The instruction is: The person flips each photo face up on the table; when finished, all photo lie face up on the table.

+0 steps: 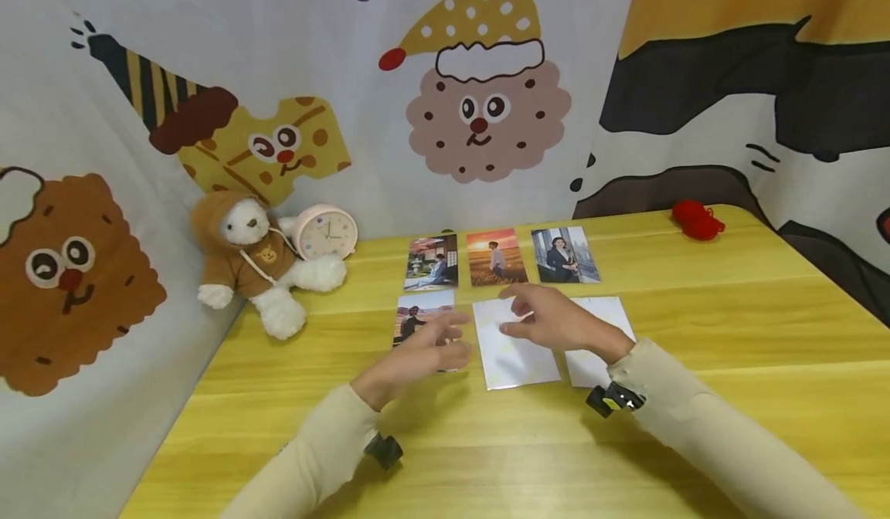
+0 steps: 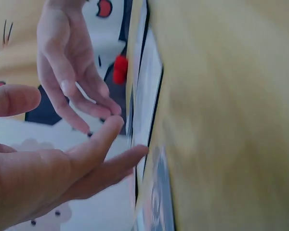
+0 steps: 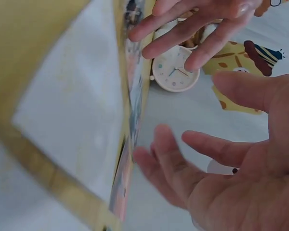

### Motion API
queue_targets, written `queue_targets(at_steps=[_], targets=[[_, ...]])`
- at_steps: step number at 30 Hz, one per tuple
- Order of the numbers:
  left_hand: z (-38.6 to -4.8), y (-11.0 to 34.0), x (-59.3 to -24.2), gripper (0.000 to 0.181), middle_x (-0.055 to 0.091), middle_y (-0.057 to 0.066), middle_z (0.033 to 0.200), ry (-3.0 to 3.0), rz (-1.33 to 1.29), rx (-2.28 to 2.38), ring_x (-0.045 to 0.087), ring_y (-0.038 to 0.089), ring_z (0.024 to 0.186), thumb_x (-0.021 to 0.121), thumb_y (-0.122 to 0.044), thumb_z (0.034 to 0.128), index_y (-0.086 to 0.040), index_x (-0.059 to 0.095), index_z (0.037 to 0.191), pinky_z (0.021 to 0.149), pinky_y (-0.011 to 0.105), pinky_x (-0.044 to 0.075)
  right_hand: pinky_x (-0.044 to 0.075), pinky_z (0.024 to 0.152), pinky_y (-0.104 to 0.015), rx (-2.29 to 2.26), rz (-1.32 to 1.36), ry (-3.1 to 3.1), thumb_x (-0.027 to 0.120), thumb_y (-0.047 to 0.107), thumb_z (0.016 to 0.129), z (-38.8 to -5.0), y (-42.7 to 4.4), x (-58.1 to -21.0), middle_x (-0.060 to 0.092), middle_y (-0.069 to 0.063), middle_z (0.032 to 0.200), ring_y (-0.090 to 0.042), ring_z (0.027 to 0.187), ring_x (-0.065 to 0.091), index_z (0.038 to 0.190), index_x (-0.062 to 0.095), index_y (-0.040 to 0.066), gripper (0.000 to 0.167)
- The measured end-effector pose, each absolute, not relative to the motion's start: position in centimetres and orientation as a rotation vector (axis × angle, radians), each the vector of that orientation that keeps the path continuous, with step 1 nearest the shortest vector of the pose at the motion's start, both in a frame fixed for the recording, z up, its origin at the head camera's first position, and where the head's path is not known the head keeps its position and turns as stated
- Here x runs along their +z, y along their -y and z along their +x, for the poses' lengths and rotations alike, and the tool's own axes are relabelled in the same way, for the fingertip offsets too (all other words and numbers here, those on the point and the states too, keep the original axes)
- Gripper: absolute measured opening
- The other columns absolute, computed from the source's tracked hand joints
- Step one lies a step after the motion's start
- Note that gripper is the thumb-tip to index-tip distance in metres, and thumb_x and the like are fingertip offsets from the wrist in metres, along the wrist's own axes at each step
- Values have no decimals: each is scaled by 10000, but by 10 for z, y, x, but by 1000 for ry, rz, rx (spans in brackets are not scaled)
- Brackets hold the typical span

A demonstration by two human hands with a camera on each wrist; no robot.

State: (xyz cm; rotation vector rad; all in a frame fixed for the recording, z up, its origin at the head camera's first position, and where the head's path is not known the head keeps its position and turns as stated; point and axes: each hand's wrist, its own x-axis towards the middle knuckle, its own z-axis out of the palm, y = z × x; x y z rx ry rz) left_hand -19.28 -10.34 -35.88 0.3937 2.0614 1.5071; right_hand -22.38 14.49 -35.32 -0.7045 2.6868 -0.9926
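My left hand hovers over the front-left photo card, which lies face up and shows a person against a desert-like scene. It is partly hidden by that hand. Above the blank white card in the front middle hangs my right hand, its fingers loosely bent with nothing between them. A second blank white card lies to the right, partly covered by the right wrist. In the left wrist view both hands are off the table, fingers relaxed and holding nothing.
Behind lie three face-up photo cards: a garden scene, a sunset field and a person in a suit. A plush bear and a round clock stand back left. Red yarn lies back right on the table.
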Motion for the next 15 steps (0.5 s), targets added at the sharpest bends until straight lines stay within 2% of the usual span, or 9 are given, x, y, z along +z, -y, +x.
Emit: queue_targets(at_steps=[3, 6, 10, 12, 15], targets=[[-187, 94, -360, 634, 298, 254, 1566, -2026, 374, 1510, 550, 360, 1325, 583, -276, 1000, -108, 323, 1553, 1144, 497, 434, 596, 879, -414, -951, -655, -2670, 695, 261, 950, -215, -151, -356, 579, -281, 1285, -346, 1071, 692, 1443, 464, -7, 607], [-184, 86, -361, 630, 260, 259, 1582, -2015, 346, 1526, 546, 369, 1331, 600, -284, 986, -111, 352, 1538, 1162, 519, 407, 584, 857, -421, -850, -623, -2676, 716, 300, 933, -209, -152, -357, 559, -267, 1309, -317, 1056, 674, 1483, 422, 18, 684], [-182, 81, -364, 591, 302, 255, 1534, -1994, 289, 1598, 521, 377, 1335, 587, -236, 980, -73, 385, 1511, 1163, 521, 402, 545, 837, -426, -717, -580, -2689, 736, 356, 910, -205, -149, -358, 615, -173, 1192, -221, 982, 623, 1518, 383, 51, 766], [-183, 79, -366, 581, 349, 260, 1496, -1965, 276, 1650, 511, 376, 1333, 570, -195, 980, -38, 381, 1506, 1158, 505, 415, 535, 863, -450, -674, -559, -2694, 747, 365, 899, -204, -147, -359, 642, -125, 1096, -201, 959, 604, 1528, 368, 47, 800], [-184, 75, -368, 577, 418, 273, 1439, -1920, 255, 1715, 499, 369, 1334, 538, -151, 978, -19, 363, 1512, 1154, 482, 429, 523, 933, -494, -652, -529, -2706, 772, 354, 877, -204, -144, -360, 655, -93, 1049, -208, 977, 607, 1532, 363, 44, 832]])
